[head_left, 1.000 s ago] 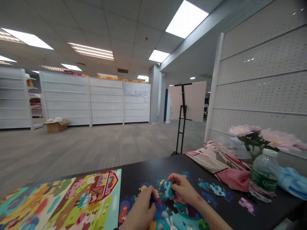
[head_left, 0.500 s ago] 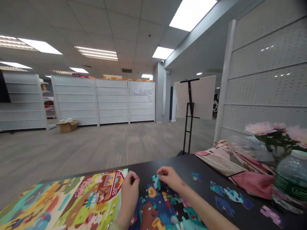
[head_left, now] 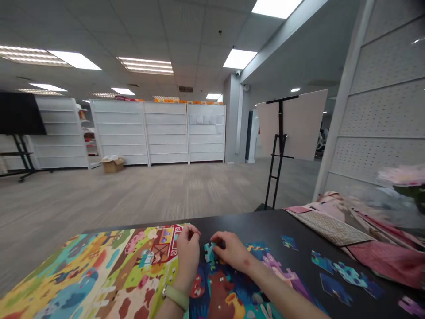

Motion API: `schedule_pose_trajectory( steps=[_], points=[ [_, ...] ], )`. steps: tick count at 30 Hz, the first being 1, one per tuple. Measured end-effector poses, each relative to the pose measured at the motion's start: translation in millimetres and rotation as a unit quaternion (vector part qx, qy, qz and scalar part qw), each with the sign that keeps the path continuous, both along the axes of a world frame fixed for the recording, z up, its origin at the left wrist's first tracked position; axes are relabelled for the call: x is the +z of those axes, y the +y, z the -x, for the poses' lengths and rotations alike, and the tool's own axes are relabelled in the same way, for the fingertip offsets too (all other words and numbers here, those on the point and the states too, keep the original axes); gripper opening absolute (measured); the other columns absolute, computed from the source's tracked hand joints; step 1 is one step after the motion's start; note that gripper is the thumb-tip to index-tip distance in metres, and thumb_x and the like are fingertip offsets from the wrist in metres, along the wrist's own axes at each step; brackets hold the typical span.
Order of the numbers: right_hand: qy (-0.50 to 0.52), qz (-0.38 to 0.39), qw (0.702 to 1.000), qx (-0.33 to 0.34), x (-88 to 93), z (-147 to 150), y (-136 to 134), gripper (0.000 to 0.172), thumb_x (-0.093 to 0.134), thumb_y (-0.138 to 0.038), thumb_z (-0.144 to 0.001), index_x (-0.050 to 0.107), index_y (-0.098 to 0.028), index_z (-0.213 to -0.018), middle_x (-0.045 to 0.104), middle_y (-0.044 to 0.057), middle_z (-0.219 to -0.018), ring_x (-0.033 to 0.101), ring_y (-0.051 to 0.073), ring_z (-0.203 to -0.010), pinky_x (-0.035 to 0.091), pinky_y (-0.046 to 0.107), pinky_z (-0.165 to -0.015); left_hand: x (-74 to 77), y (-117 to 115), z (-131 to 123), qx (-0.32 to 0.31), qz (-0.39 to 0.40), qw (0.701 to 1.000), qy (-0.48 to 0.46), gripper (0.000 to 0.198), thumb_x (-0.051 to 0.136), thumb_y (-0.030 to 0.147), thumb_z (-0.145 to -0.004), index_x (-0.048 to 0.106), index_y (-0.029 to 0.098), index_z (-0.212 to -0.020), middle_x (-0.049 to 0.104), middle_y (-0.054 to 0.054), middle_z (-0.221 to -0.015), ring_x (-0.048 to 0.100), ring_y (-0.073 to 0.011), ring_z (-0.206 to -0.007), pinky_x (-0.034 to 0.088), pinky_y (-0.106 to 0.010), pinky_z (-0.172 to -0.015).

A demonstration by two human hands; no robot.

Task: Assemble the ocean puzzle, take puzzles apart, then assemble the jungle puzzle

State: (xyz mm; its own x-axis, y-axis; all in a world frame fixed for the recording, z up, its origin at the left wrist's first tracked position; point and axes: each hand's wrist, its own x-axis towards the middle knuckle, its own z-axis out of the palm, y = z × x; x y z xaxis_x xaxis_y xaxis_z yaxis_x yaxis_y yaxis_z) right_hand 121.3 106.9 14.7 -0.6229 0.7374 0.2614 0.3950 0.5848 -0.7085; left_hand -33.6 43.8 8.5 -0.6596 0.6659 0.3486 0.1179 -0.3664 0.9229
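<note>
Between the thumb and fingers of my right hand [head_left: 230,250] is a teal puzzle piece [head_left: 209,253], at the top left of the partly joined dark blue puzzle [head_left: 217,283]. A brown bear shows on that puzzle, and my right forearm hides part of it. My left hand [head_left: 188,248] is just left of the piece, its fingers curled together with nothing visible in them. It rests over the right edge of a colourful farm picture [head_left: 149,266], beside the puzzle. A pale green band [head_left: 175,297] circles my left wrist.
Loose puzzle pieces [head_left: 350,274] lie to the right on the black table [head_left: 265,219], with a single piece [head_left: 289,242] farther back. A pink patterned cloth bag [head_left: 381,254] lies at the right edge. Beyond the table stands a board on a black easel [head_left: 277,155].
The view has turned left and the bottle has left it. My right hand has shifted left with the teal piece, closer to my left hand. Purple puzzle sections now show right of my forearm.
</note>
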Motion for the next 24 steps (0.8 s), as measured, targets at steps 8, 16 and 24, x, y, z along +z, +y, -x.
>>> schedule_pose_trajectory(
  steps=[8,16,24],
  points=[
    [-0.045,-0.047,0.998,0.007,-4.6,-6.4,2.6,0.011,0.075,-0.021,-0.074,0.081,-0.026,-0.082,0.075,0.002,-0.095,0.063,0.023,-0.097,0.045,0.033,-0.09,-0.4,-3.3,0.2,-0.013,0.016,0.999,0.048,0.004,0.049,0.028,-0.066,0.049,0.024,-0.067,0.052,0.004,-0.065,0.05,-0.0172,-0.065,0.039,-0.026,-0.063],
    [-0.009,-0.065,0.998,0.023,-3.7,-11.3,-0.6,0.008,0.072,-0.023,-0.08,0.079,-0.026,-0.084,0.076,0.001,-0.093,0.065,0.023,-0.096,0.045,0.032,-0.087,0.9,-9.7,1.0,-0.129,0.089,0.963,0.219,0.015,0.05,0.025,-0.071,0.06,0.023,-0.081,0.064,-0.001,-0.08,0.063,-0.0217,-0.08,0.048,-0.03,-0.074],
    [0.074,-0.029,0.996,-0.046,-10.5,-15.2,15.2,0.034,0.036,-0.014,-0.093,0.069,-0.019,-0.1,0.074,0.004,-0.083,0.07,0.018,-0.081,0.05,0.028,-0.075,-3.1,-28.0,2.1,-0.157,0.209,0.889,0.376,0.043,0.062,0.018,-0.072,0.071,0.019,-0.114,0.072,-0.008,-0.11,0.062,-0.0287,-0.107,0.044,-0.037,-0.095]
  ],
)
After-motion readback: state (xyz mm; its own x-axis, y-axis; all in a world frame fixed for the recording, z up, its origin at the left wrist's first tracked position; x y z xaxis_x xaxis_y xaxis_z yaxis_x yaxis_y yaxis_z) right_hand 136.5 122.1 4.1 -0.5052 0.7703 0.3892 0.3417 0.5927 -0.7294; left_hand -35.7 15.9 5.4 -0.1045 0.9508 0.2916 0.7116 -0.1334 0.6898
